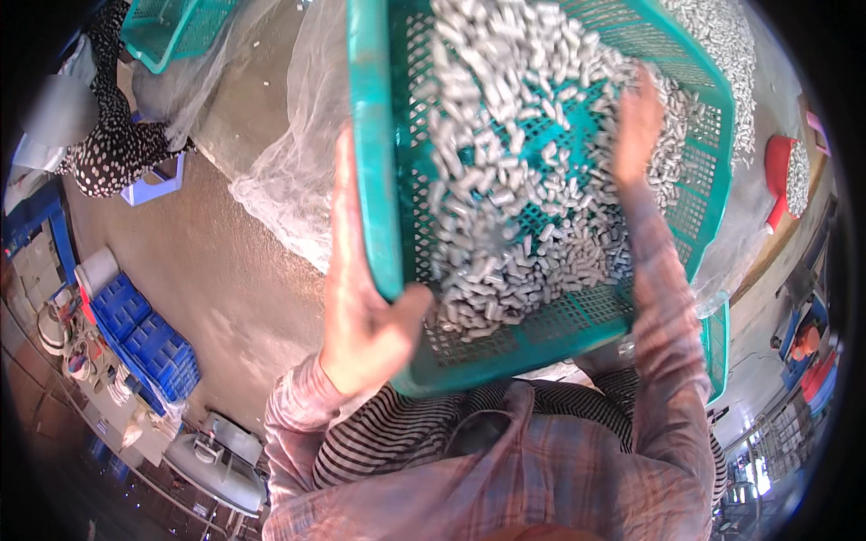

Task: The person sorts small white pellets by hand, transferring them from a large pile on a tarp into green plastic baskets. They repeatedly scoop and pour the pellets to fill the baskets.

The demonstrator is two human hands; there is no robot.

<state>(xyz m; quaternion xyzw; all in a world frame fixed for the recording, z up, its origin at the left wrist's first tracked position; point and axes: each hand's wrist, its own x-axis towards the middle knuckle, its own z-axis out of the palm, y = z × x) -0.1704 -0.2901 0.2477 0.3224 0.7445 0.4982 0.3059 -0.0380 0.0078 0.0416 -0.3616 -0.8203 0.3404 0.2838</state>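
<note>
A green plastic basket with slotted walls hangs tilted in front of me above my lap. Many small grey-white cylindrical pieces are scattered over its floor, thickest toward the upper left, the right and the near side. My left hand grips the basket's left rim, with its thumb on the inner side and its fingers along the outside. Inside the basket, at the right, my right hand lies among the pieces with fingers stretched out. Motion blurs it, and some fingertips are partly covered by pieces.
More such pieces are spread beyond the basket at the upper right. At the right is a red scoop full of them. White netting, blue crates and another green basket are at left. A person in dotted clothing is nearby.
</note>
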